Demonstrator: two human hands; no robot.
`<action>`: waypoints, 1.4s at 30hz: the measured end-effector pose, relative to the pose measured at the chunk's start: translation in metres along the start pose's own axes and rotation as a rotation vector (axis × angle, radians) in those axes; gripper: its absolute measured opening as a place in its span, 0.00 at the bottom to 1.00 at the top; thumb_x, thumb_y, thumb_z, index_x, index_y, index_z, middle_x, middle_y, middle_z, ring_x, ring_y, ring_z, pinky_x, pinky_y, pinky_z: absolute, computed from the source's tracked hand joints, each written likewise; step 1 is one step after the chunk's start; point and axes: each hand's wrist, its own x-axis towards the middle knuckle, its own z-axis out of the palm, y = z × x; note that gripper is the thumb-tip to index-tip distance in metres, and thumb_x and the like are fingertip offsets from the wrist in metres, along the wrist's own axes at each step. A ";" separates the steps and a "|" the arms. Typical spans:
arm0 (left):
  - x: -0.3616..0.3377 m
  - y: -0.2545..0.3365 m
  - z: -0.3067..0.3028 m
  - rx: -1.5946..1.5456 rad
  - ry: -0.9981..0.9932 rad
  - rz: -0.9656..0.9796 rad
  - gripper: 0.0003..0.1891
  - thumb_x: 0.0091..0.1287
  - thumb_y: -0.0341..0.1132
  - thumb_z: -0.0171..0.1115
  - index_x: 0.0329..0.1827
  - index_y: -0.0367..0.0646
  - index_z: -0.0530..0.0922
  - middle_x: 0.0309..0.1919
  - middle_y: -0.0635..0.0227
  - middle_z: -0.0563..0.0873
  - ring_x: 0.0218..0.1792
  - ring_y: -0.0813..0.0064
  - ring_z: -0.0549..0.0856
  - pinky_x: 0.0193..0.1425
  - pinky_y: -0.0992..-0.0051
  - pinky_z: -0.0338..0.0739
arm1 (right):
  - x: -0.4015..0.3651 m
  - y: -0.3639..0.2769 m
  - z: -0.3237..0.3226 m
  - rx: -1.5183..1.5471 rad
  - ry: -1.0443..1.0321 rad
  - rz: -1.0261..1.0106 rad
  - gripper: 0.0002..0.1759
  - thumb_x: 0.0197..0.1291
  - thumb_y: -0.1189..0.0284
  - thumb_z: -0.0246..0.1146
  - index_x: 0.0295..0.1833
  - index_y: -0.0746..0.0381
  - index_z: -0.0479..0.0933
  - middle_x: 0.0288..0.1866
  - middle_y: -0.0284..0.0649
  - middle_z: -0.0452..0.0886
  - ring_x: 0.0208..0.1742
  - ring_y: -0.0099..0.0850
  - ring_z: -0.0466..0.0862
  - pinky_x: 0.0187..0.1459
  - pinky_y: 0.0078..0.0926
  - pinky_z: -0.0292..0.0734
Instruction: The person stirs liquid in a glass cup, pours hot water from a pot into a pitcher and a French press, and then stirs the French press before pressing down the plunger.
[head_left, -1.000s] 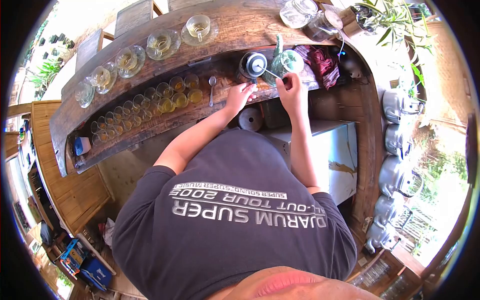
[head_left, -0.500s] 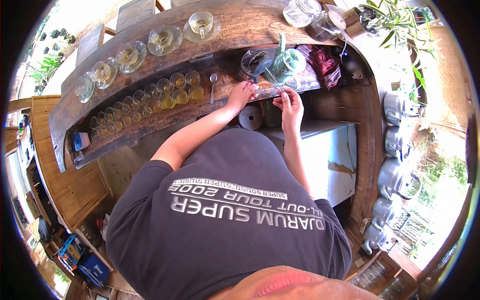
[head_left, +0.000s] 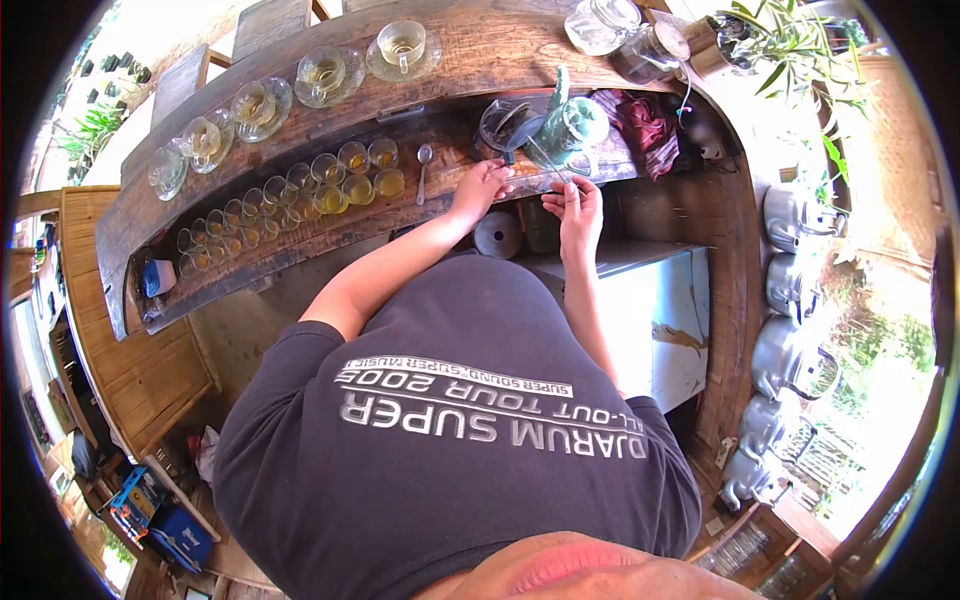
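Note:
My left hand (head_left: 482, 187) rests at the shelf edge, its fingers curled at the handle of a glass pitcher (head_left: 497, 122) with dark contents. Pinched in my right hand (head_left: 576, 207) is a long thin-handled utensil (head_left: 549, 158), slanting up and left toward the pitcher's mouth. Its far end looks dark and round, but I cannot make out whether it is a strainer or a spoon. Just right of the pitcher stands a pale green glass jug (head_left: 573, 128) with an upright green spout or handle. Left of my left hand lies a metal spoon (head_left: 423, 175).
Small glasses with yellowish contents (head_left: 330, 199) stand in rows on the lower shelf. Several glass cups on saucers (head_left: 322, 76) line the upper counter. A red cloth (head_left: 645, 125) lies right of the jug, lidded jars (head_left: 652, 52) behind. Metal kettles (head_left: 787, 358) line the right side.
The view has shifted very slightly. My right hand and the thin utensil have moved a little; my left hand stays by the pitcher's handle.

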 end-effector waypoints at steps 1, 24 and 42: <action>0.000 0.000 0.000 -0.001 0.000 0.001 0.25 0.85 0.44 0.66 0.74 0.34 0.76 0.51 0.68 0.91 0.45 0.80 0.91 0.50 0.78 0.83 | 0.000 0.001 0.000 -0.003 -0.001 -0.005 0.17 0.88 0.70 0.58 0.71 0.67 0.68 0.51 0.49 0.87 0.42 0.34 0.93 0.46 0.28 0.92; 0.006 -0.009 -0.005 0.078 -0.053 0.042 0.30 0.83 0.42 0.68 0.78 0.30 0.71 0.57 0.64 0.91 0.44 0.80 0.89 0.49 0.79 0.81 | 0.006 -0.019 0.009 0.198 0.020 0.048 0.13 0.87 0.68 0.60 0.65 0.65 0.70 0.49 0.48 0.88 0.42 0.36 0.94 0.45 0.30 0.93; 0.003 -0.011 -0.011 0.130 -0.118 0.101 0.34 0.83 0.41 0.69 0.81 0.29 0.67 0.67 0.57 0.89 0.51 0.76 0.90 0.55 0.76 0.83 | 0.009 -0.010 0.007 0.229 -0.005 0.047 0.13 0.87 0.69 0.60 0.64 0.65 0.70 0.48 0.47 0.88 0.43 0.36 0.94 0.46 0.31 0.94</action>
